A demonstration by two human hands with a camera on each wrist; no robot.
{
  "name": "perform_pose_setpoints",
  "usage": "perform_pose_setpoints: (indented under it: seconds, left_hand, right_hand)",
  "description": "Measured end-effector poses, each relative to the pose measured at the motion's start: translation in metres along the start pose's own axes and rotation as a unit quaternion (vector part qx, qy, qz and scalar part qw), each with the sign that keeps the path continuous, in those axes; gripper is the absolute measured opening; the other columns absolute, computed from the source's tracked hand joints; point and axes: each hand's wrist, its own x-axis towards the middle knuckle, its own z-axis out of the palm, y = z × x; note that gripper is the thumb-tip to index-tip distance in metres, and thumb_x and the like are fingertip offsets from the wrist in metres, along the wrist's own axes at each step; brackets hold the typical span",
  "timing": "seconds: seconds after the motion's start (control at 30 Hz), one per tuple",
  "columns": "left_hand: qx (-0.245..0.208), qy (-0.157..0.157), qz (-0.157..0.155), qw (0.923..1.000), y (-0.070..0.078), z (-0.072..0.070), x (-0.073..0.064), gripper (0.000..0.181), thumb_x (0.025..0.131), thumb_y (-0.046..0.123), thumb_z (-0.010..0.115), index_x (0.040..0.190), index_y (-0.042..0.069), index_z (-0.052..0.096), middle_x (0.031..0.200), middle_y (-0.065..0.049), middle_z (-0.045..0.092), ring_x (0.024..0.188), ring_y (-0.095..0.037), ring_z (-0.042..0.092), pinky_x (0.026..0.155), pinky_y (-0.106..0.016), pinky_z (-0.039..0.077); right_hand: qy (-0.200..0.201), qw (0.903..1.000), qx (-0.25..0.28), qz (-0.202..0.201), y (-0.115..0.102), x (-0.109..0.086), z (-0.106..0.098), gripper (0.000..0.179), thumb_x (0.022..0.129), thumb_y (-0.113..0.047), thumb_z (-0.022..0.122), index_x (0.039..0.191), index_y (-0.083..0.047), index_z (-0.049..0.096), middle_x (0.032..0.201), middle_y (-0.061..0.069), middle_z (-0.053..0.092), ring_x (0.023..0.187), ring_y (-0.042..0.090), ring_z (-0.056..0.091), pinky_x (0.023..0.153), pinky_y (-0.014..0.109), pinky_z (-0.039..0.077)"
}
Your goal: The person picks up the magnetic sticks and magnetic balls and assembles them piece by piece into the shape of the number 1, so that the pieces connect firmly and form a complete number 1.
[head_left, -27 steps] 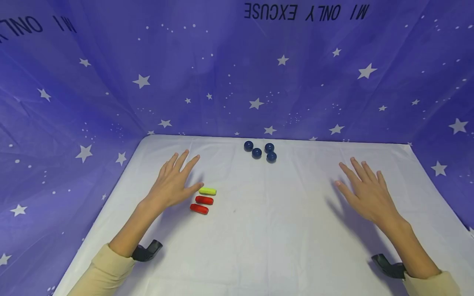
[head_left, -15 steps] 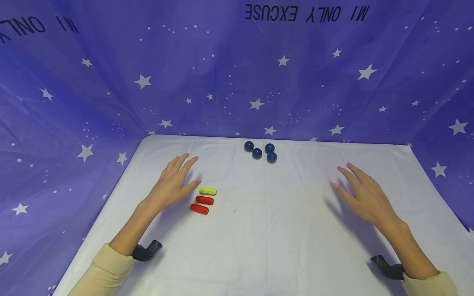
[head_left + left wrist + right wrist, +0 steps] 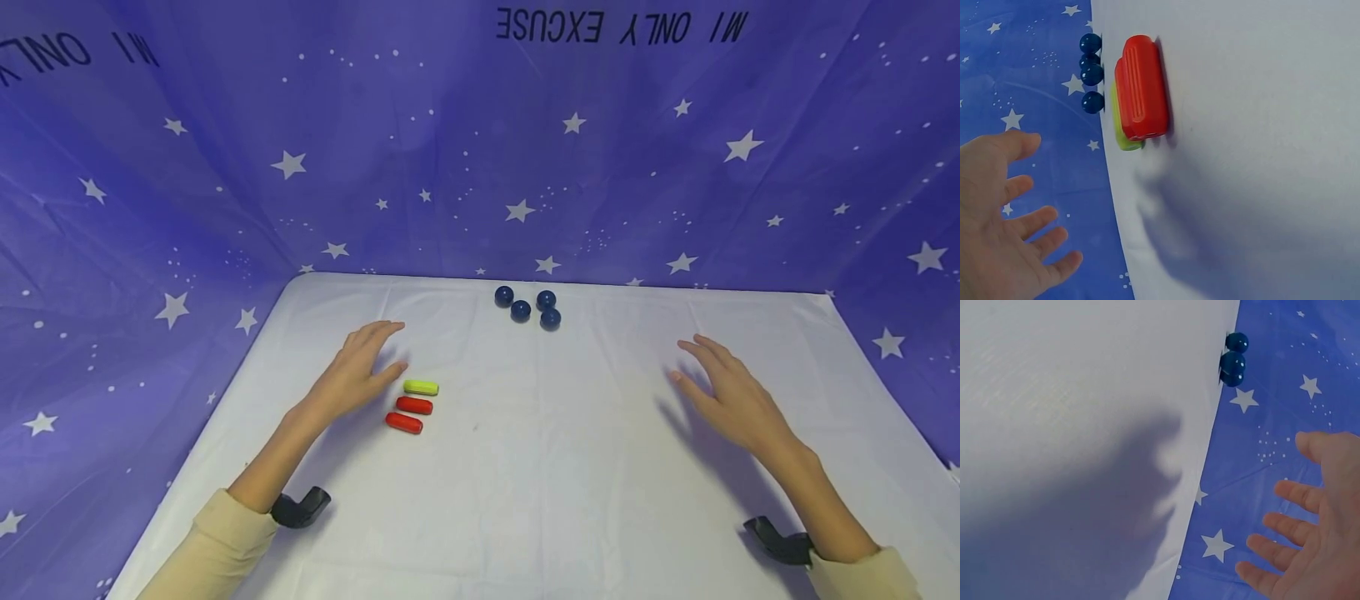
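My left hand (image 3: 352, 373) hovers over the left part of the white table, fingers relaxed and holding nothing. Just right of its thumb lies a short yellow-green ribbed stick (image 3: 422, 387). Two red ribbed sticks, an upper one (image 3: 415, 406) and a lower one (image 3: 404, 423), lie below it in a loose column. In the left wrist view the nearer red stick (image 3: 1145, 87) partly hides the other two. Over on the right side my right hand (image 3: 738, 404) hangs above the cloth with loosely bent fingers and nothing in them, its shadow beneath.
Several dark blue shiny balls (image 3: 521, 311) sit grouped near the back edge of the white-covered table (image 3: 555, 467). Purple star-printed cloth (image 3: 480, 150) rises behind and at both sides. Each wrist wears a black camera mount, such as the left mount (image 3: 302, 508).
Both hands have stayed in about the same places, while their fingers have drawn closer together and bent a little. The right hand has shifted slightly left. The sticks and balls have not moved.
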Motion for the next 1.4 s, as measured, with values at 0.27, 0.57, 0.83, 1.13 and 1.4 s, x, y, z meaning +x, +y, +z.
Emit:
perform_pose_setpoints:
  seconds: [0.27,0.57,0.83,1.13,1.4]
  left_hand:
    - [-0.054,-0.010,-0.010,0.9984,-0.004,0.008,0.003,0.057,0.097,0.019,0.066,0.148,0.006,0.043,0.148,-0.018,0.043,0.139,-0.036,0.036,0.112,-0.056,0.029]
    - [-0.115,-0.008,0.011,0.9932,-0.012,0.020,0.007,0.048,0.094,0.011,0.070,0.137,-0.003,0.054,0.134,-0.021,0.058,0.123,-0.037,0.054,0.100,-0.054,0.045]
    - [-0.157,-0.045,-0.007,0.9866,-0.020,0.030,0.006,0.037,0.093,0.010,0.071,0.128,-0.001,0.064,0.127,-0.016,0.064,0.120,-0.032,0.058,0.100,-0.047,0.047]
    - [-0.200,-0.069,-0.018,0.9773,-0.025,0.035,0.007,0.036,0.093,0.016,0.072,0.126,0.002,0.067,0.123,-0.013,0.066,0.103,-0.025,0.067,0.098,-0.049,0.047]
    - [-0.202,-0.091,-0.021,0.9750,-0.026,0.038,0.010,0.032,0.093,0.017,0.072,0.120,0.002,0.069,0.119,-0.011,0.069,0.105,-0.025,0.066,0.097,-0.046,0.047]
  right_hand:
    - [-0.003,0.9998,0.020,0.004,-0.005,0.004,0.005,0.054,0.103,-0.039,0.054,0.145,-0.006,0.047,0.153,0.024,0.035,0.136,0.049,0.033,0.097,0.074,0.028]
    - [0.001,0.9990,0.040,-0.017,-0.009,0.007,0.011,0.049,0.103,-0.036,0.055,0.141,-0.005,0.051,0.148,0.023,0.042,0.134,0.047,0.038,0.100,0.069,0.031]
    - [0.006,0.9968,0.070,-0.037,-0.014,0.013,0.019,0.048,0.102,-0.033,0.059,0.138,-0.003,0.053,0.142,0.022,0.050,0.132,0.044,0.042,0.103,0.063,0.034]
    - [-0.003,0.9913,0.129,-0.028,-0.023,0.017,0.023,0.045,0.100,-0.028,0.064,0.138,-0.005,0.054,0.140,0.020,0.053,0.124,0.041,0.050,0.099,0.058,0.042]
    - [0.003,0.9891,0.144,-0.030,-0.028,0.021,0.027,0.043,0.100,-0.024,0.064,0.135,-0.001,0.056,0.137,0.022,0.054,0.123,0.042,0.052,0.099,0.057,0.043]
